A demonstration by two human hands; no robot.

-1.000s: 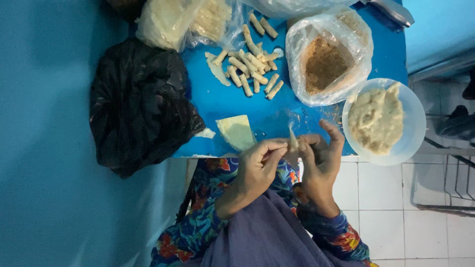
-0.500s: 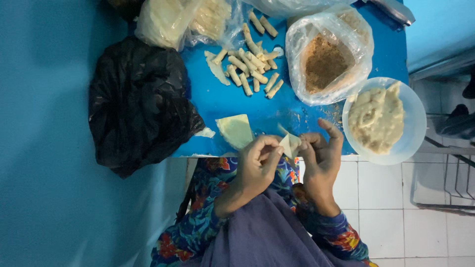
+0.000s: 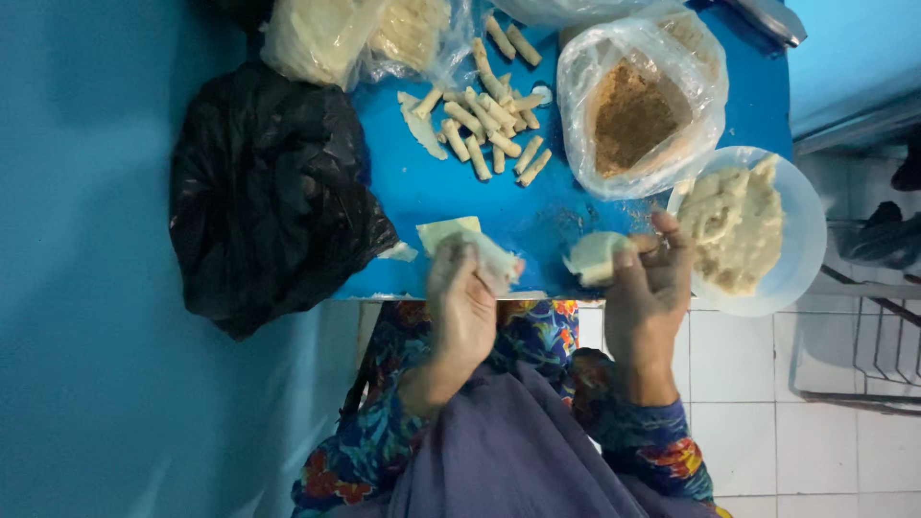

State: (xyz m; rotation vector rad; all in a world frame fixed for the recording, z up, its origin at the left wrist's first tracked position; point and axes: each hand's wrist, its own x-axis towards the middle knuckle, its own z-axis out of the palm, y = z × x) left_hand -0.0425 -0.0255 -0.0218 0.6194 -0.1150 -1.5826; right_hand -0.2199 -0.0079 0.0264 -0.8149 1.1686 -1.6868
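Note:
My left hand (image 3: 460,302) pinches a thin pale wrapper sheet (image 3: 494,261) at the near edge of the blue table (image 3: 422,192), over a small stack of wrappers (image 3: 443,233). My right hand (image 3: 645,288) holds a second pale piece of wrapper (image 3: 595,257), close to the clear bowl (image 3: 801,259) of pale mashed filling (image 3: 734,225). Both hands are blurred.
Several finished rolls (image 3: 489,125) lie in a heap at the middle of the table. A clear bag of brown crumbs (image 3: 633,115) stands beside the bowl. A black plastic bag (image 3: 269,192) hangs at the left edge; clear bags of wrappers (image 3: 355,34) sit at the far left.
My hands, which were together around one wrapper at the table edge, have moved apart: the left towards the wrapper stack, the right towards the bowl, each with a pale piece.

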